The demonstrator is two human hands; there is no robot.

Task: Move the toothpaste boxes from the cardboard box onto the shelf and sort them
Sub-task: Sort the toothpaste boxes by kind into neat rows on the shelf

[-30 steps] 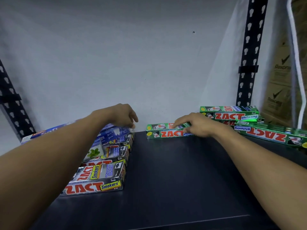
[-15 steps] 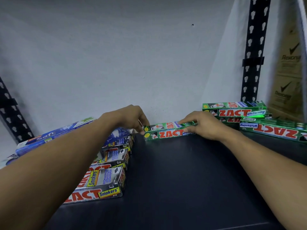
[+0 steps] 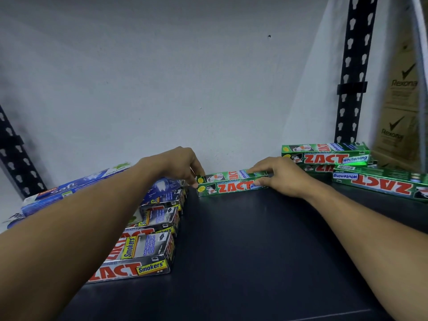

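Dim bluish light, soft shadows, wide-angle bending at edges, slight blur

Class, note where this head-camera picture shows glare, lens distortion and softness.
Head view: glare streaks the foil of the top green Zact box at right; the wide lens tilts the black shelf upright; the Rexona carton at the right edge is blurred.

A pale grey wall (image 3: 162,77) fills the upper frame, with 1 small dark speck (image 3: 269,36) at upper centre. A black perforated post (image 3: 354,66) rises at upper right, another post (image 3: 14,158) at the left edge. A brown carton (image 3: 403,100) (Rexona printed 2 times) stands far right.
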